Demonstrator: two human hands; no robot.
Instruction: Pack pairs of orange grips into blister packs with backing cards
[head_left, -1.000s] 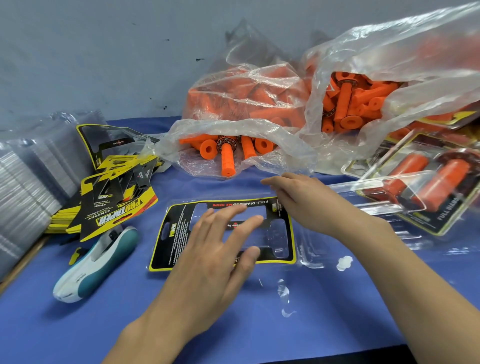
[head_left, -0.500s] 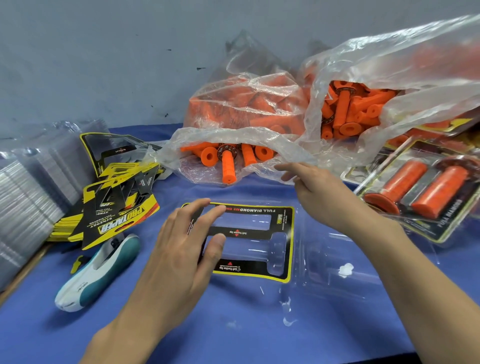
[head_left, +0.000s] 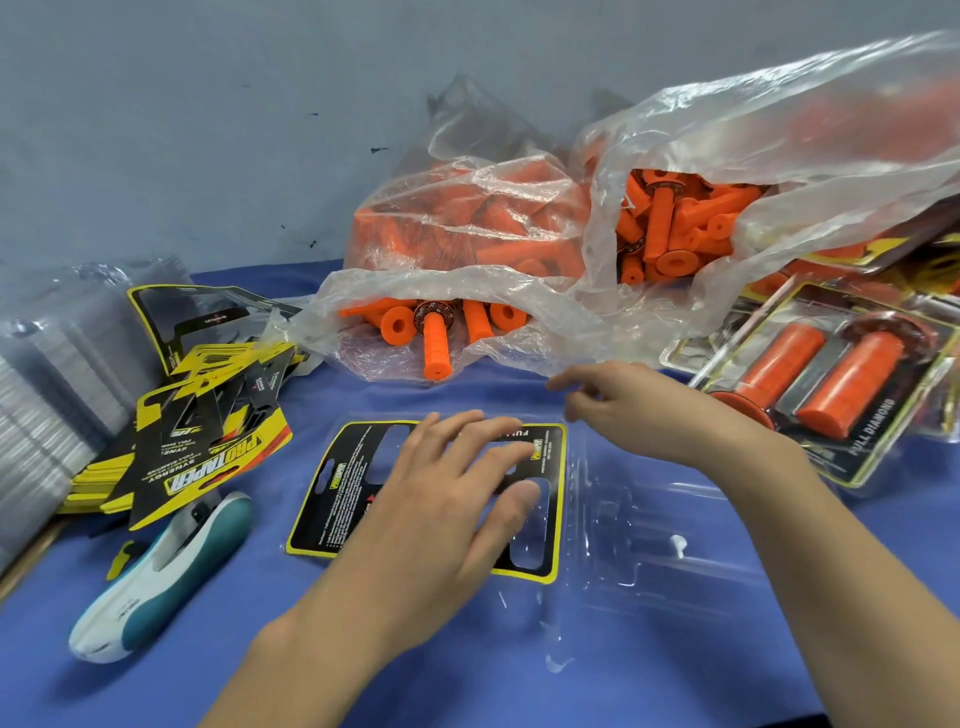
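Your left hand (head_left: 447, 499) lies flat with fingers spread on the black, yellow-edged backing card (head_left: 358, 483), which rests in the open half of a clear, glossy blister pack (head_left: 639, 525) on the blue cloth surface (head_left: 363, 665); its grip is wide and holds nothing. The card is stiff and flat, with rounded window cut-outs. Your right hand (head_left: 649, 410) hovers above the pack's far edge with fingers loosely curled; I cannot tell whether its grip pinches the thin plastic.

The loose orange rubber grips (head_left: 434, 338) are cylinders with flared ends and a knobbly texture. They spill from two crinkled, translucent plastic bags (head_left: 519, 291) beyond the card; five show at the near bag's mouth, and the rest are too heaped to count.

To your right lies one finished blister pack (head_left: 826, 384) holding two orange grips side by side over a black and yellow card. Others lie behind it, blurred.

To your left a loose pile of black and yellow printed cards (head_left: 202, 452) leans on a stack of clear empty blister shells (head_left: 47, 395). In front of it lies one smooth white and teal stapler (head_left: 161, 577).
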